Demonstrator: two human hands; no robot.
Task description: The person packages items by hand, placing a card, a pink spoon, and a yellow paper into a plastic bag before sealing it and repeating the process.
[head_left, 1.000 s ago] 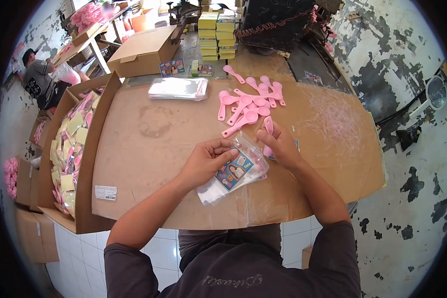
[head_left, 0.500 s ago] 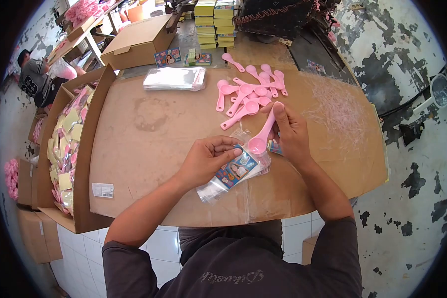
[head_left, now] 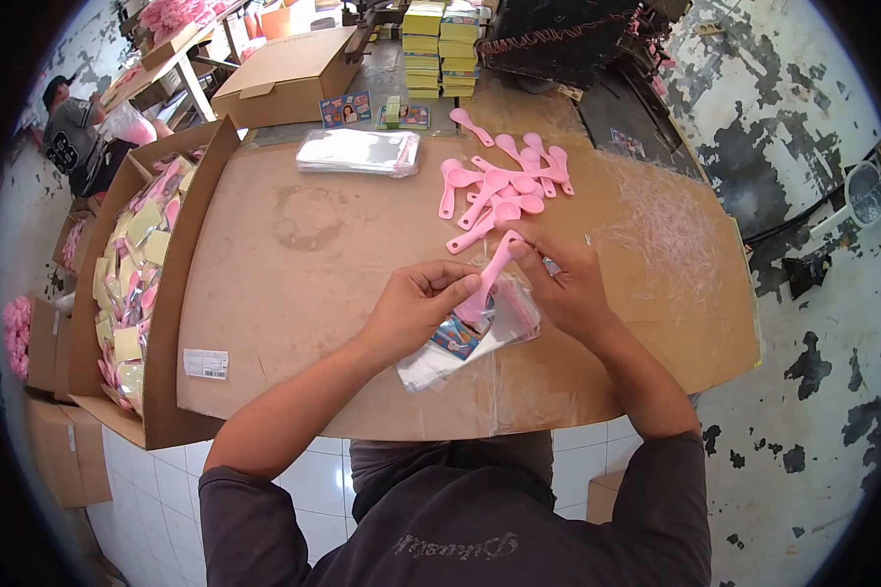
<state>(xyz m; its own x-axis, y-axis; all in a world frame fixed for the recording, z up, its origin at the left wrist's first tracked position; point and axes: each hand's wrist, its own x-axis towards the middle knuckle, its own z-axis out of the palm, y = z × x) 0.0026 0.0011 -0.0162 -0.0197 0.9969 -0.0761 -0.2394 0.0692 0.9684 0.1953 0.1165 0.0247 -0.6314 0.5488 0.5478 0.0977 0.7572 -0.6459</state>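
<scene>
As the left hand (head_left: pixel 416 305) pinches the bag (head_left: pixel 507 328), the right hand (head_left: pixel 568 289) pinches a tilted spoon (head_left: pixel 489 277).

Bare cardboard tabletop (head_left: pixel 294 284) lies open leftward; loose pink spoons (head_left: pixel 504 186) crowd the far side.

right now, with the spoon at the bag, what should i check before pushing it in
1. Right hand has a firm grip on the spoon at the handle end: ok.
2. Left hand pinches the bag at its mouth: ok.
3. Spoon's bowl leads, pointing down into the bag: ok.
4. Card already lies inside the bag: ok.
5. Bowl is past the film's edge and not caught on it: cannot tell, as the film is clear and fingers cover the mouth.
6. Pile of loose spoons lies apart from both hands: ok.
</scene>
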